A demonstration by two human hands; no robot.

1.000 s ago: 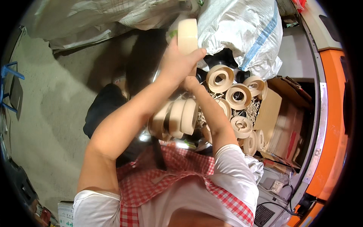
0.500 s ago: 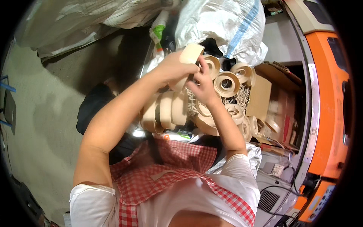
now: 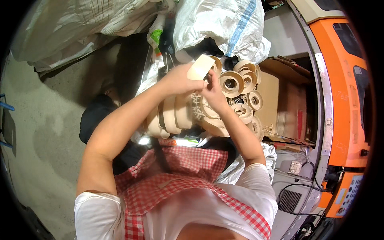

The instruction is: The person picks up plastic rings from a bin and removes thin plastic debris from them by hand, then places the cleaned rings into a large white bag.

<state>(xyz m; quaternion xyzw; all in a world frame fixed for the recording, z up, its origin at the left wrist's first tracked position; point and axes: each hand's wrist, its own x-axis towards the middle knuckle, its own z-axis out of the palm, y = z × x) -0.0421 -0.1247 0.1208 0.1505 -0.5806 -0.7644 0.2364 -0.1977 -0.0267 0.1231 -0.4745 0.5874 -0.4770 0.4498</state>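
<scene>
One cream ring (image 3: 201,67) sits clamped in my left hand (image 3: 179,79); I can't tell if my right hand (image 3: 215,95) grips. Likely light, stiff; best held around the outside.

The shirt (image 3: 172,210) is white, with short, loose sleeves (image 3: 98,212). Over it is an apron (image 3: 192,160) with little red and white squares all over, and its straps (image 3: 134,227) have the same squares. The pants (image 3: 96,119) are black. The left hand (image 3: 181,79) and right hand (image 3: 215,96) are bare.
</scene>
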